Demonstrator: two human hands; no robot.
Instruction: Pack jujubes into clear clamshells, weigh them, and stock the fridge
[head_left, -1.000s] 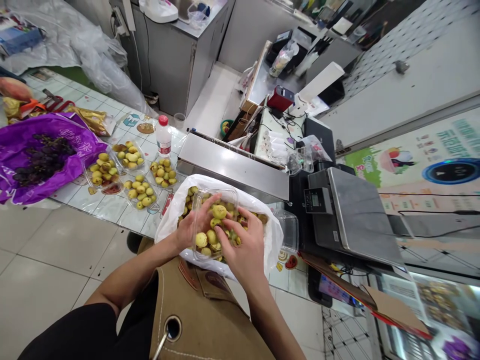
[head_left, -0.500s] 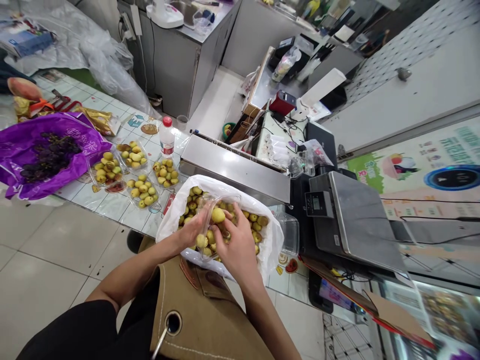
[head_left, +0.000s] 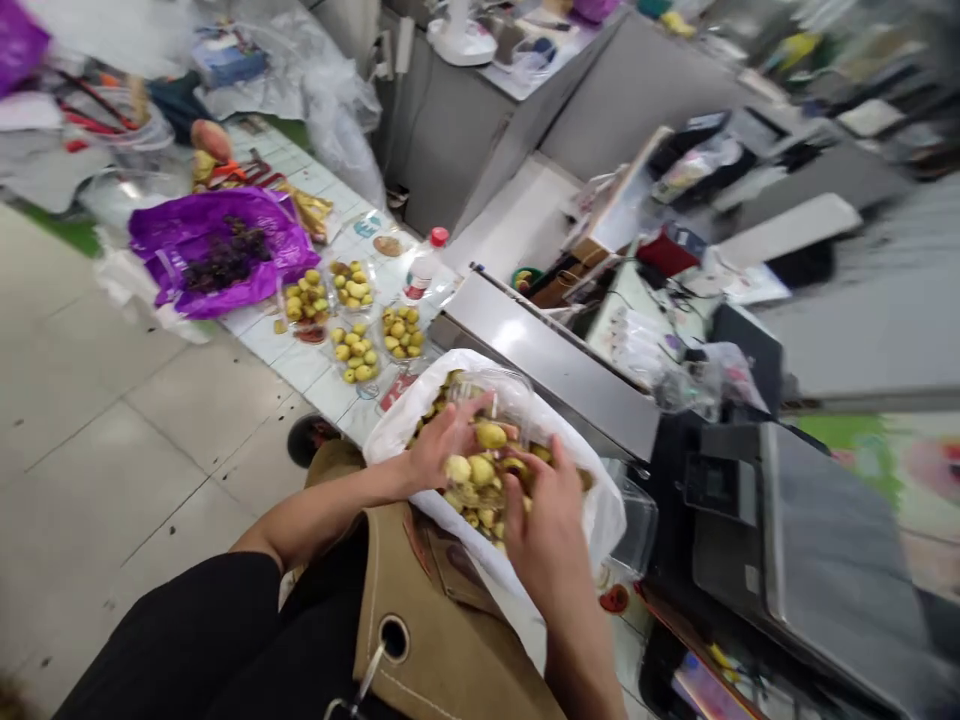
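Note:
A white plastic bag point(head_left: 592, 510) lies open on the tiled counter point(head_left: 315, 345), heaped with small yellow-green fruit point(head_left: 491, 435). My left hand point(head_left: 446, 445) grips the rim of a clear plastic clamshell box point(head_left: 499, 395) down among the fruit. My right hand point(head_left: 544, 525) has its fingers curled in the fruit beside the box; whether they hold one is hidden. Several filled clamshell boxes point(head_left: 355, 352) of the same fruit stand on the counter beyond the bag.
A long stainless steel machine point(head_left: 551, 375) runs behind the bag. A digital scale point(head_left: 795, 530) sits to the right, with an empty clear box point(head_left: 637, 530) next to the bag. Dark grapes lie on a purple bag point(head_left: 217, 250) at the far left. My brown apron point(head_left: 427, 620) is below.
The whole view has swung and tilted, shifting the counter to the right. Both hands stay in the bag, and the clear box now tilts up more behind the fruit.

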